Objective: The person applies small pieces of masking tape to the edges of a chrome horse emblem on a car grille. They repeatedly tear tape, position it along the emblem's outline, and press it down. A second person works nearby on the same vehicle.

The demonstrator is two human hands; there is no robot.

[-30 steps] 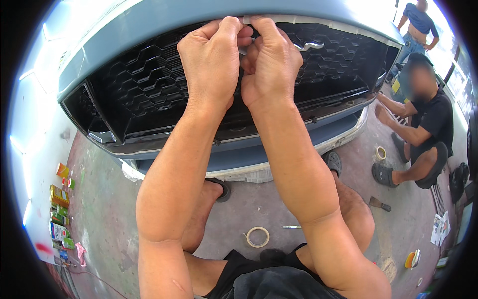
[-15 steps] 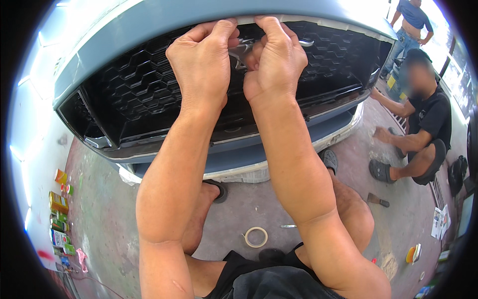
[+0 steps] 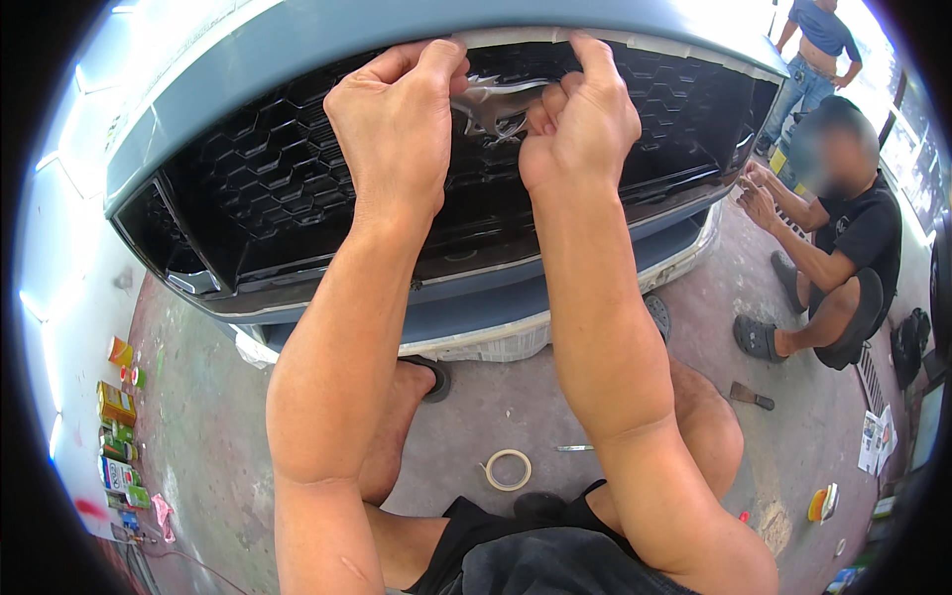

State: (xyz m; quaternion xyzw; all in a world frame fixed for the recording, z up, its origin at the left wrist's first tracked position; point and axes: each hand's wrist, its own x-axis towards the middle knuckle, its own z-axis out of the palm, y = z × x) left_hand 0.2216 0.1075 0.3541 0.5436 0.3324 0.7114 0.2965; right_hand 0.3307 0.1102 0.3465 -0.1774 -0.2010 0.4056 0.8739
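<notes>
Along the lower lip of a grey-blue car hood (image 3: 327, 45) runs a pale strip of masking tape (image 3: 516, 38). My left hand (image 3: 392, 129) is closed, pinching at that strip between thumb and fingers, left of centre. Farther right, my right hand (image 3: 587, 129) presses its thumb tip on the taped edge while its fingers curl in with nothing seen in them. Between and below both hands sits a silver horse-shaped emblem (image 3: 493, 104) on the black honeycomb grille (image 3: 278, 169), partly hidden by my right fingers. Clear film seems to cover the emblem.
A roll of masking tape (image 3: 509, 470), a thin blade-like tool (image 3: 573, 448) and a scraper (image 3: 752, 396) lie on the floor. Cans (image 3: 116, 403) line the left wall. At right a co-worker (image 3: 843, 228) squats by the bumper; another person (image 3: 821, 45) stands behind.
My right hand has slid right along the taped edge, uncovering more of the emblem. My left hand has shifted slightly left. The squatting co-worker's hands have come together near the bumper.
</notes>
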